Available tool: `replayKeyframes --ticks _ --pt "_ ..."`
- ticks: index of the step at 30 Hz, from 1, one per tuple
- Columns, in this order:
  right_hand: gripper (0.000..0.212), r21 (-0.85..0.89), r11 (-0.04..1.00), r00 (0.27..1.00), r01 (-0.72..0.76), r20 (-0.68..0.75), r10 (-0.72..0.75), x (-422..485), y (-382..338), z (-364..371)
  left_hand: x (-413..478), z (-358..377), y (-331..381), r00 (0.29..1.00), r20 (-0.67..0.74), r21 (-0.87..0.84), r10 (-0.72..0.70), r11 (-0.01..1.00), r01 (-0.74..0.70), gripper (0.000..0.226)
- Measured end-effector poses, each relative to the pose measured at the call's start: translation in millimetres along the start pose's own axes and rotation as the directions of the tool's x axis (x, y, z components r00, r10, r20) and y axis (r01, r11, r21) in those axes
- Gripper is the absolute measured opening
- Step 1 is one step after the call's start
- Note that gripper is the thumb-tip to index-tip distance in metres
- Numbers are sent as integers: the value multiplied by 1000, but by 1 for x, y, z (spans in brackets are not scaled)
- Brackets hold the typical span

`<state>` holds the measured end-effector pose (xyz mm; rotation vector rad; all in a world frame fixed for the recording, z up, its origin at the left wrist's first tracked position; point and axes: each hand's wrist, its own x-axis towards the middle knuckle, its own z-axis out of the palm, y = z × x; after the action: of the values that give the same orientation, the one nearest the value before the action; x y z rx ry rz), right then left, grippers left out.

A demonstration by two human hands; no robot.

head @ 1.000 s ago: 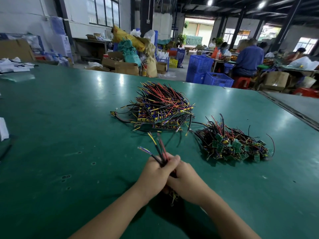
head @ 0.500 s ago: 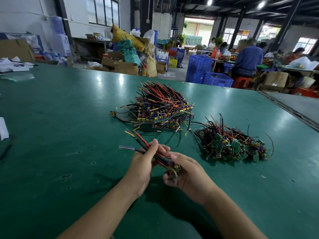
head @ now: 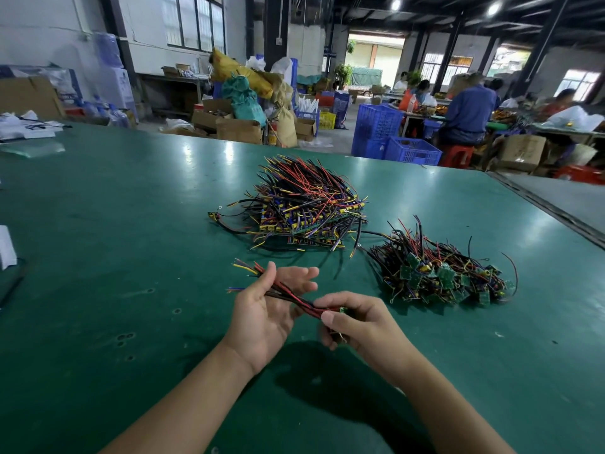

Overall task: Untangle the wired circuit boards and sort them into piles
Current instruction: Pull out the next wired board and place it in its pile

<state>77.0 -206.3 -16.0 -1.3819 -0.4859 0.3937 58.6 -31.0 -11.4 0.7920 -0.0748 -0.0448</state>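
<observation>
Holding one wire bundle (head: 285, 290): your right hand (head: 363, 326) pinches its board end, left hand (head: 262, 319) thumb-pins the loose wires.

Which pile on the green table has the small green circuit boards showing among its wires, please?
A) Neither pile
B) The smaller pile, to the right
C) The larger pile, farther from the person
B: small green boards show all through the smaller pile, which lies to the right of the larger pile, where yellow parts and dark strips show instead.
</observation>
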Motion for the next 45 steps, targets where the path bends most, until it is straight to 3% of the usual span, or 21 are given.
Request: replayKeyframes --ticks 3,8,11,14,16,18,20,23,27,31,36,38,41,43,45 --pt "29 -53 999 1000 -1 22 3 0 1 -1 4 -2 0 989 -150 -64 -20 998 11 31" --pt "11 -60 998 996 -30 -84 25 1 0 -3 10 -8 5 954 -301 -89 2 996 -30 15" --pt "26 49 999 979 -17 -202 26 2 -3 -9 15 -17 5 934 -349 -30 80 995 -96 15" --pt "30 219 969 913 116 -407 -18 8 -12 -14 22 -23 -4 857 -452 246 247 958 -147 23" --pt "30 227 942 825 247 -559 -81 14 -26 -24 25 -22 -14 848 -343 570 403 807 -153 31" --pt "25 -61 971 688 231 -695 -207 18 -42 -43 26 -22 -24 895 -142 766 422 620 -170 40" --pt "16 -466 885 561 -9 -735 -381 23 -52 -66 25 -24 -27 922 -51 843 385 511 -167 47" --pt "16 -661 715 496 -229 -711 -498 32 -60 -96 25 -27 -28 935 -45 878 351 460 -131 50" --pt "27 -780 501 538 -374 -623 -568 38 -55 -121 24 -25 -29 943 -36 904 331 414 -111 51" --pt "36 -769 208 628 -604 -621 -470 37 -39 -128 24 -24 -29 938 -44 914 343 393 -101 49" --pt "68 -725 98 665 -682 -670 -328 39 -46 -122 25 -22 -31 945 -50 932 324 356 -73 37" --pt "62 -733 126 658 -668 -661 -360 41 -50 -113 25 -22 -33 948 1 964 317 251 -85 28" --pt "51 -831 135 731 -540 -542 -414 43 -46 -88 26 -22 -36 951 112 994 287 -29 -108 9" --pt "37 -934 176 775 -311 -357 -522 37 -33 -60 26 -24 -40 965 146 972 217 -215 -99 29" --pt "32 -978 163 769 -130 -203 -606 32 -13 -31 28 -23 -45 981 117 924 154 -379 -51 40"
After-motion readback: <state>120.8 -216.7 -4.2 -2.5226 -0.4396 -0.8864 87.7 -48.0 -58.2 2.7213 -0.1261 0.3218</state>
